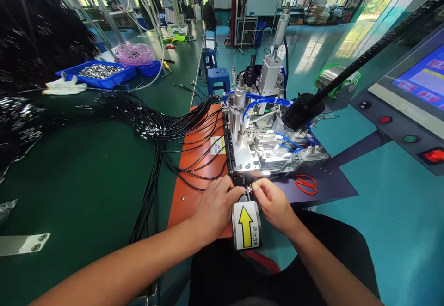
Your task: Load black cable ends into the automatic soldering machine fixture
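Note:
My left hand (215, 206) is closed at the near end of the machine (267, 151), its thumb and forefinger pinching what appears to be the end of a black cable (192, 186). Facing it, my right hand (274, 203) pinches a small silvery connector (248, 190) with a bit of red at its edge. The fingertips of both hands almost meet there and partly hide the piece. Just below them sits a curved cover (246, 226) with a yellow arrow. A bundle of black cables (194, 119) runs over the orange plate (177, 204) to the machine's left side.
Red-handled scissors (305, 185) lie right of the machine. A control panel (402, 125) and a thick black hose (342, 77) stand at the right. On the green table (104, 181) are blue trays (111, 82) of metal parts, a white glove (65, 85) and more cables.

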Action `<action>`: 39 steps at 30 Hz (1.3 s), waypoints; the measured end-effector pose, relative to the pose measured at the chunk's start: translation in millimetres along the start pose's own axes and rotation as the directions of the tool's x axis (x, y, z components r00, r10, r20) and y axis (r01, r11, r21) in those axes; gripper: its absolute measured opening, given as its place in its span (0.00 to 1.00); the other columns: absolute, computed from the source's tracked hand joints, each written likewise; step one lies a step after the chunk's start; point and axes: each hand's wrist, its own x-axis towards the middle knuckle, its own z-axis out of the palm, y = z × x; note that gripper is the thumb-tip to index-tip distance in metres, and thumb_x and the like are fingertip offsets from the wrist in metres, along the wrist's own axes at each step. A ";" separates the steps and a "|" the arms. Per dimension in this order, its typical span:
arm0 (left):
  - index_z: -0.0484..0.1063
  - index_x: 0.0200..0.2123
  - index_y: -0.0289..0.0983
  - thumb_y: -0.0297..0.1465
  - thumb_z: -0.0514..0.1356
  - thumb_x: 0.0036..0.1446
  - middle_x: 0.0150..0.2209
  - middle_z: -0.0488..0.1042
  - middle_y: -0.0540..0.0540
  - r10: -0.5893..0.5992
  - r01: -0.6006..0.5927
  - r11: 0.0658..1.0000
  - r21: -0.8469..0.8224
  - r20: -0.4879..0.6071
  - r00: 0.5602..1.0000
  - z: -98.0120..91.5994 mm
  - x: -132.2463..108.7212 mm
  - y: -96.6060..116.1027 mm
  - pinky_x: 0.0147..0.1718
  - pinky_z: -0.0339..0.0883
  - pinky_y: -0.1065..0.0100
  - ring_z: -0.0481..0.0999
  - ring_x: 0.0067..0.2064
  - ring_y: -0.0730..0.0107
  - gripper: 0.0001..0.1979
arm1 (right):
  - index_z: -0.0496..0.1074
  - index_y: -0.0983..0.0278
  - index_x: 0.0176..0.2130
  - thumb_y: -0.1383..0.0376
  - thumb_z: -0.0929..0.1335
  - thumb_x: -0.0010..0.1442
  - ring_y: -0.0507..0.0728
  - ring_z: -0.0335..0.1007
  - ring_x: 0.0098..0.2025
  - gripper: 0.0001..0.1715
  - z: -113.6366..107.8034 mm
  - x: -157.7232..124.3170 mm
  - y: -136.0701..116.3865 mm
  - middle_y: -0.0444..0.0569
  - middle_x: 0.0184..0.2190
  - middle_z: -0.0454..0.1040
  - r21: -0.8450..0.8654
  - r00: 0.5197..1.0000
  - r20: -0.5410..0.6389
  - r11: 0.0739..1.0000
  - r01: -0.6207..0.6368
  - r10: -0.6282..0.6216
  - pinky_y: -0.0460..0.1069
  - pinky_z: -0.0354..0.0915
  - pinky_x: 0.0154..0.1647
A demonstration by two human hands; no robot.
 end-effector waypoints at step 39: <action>0.74 0.43 0.41 0.24 0.53 0.63 0.34 0.64 0.48 0.023 -0.024 0.998 -0.062 -0.013 1.000 -2.0 2.2 -0.1 0.33 0.59 0.67 0.64 0.36 0.67 0.11 | 0.67 0.61 0.29 0.59 0.62 0.65 0.54 0.64 0.26 0.14 -12.7 -9.5 -16.4 0.42 0.24 0.68 -0.230 0.998 -0.032 0.972 0.043 -0.051 0.47 0.58 0.28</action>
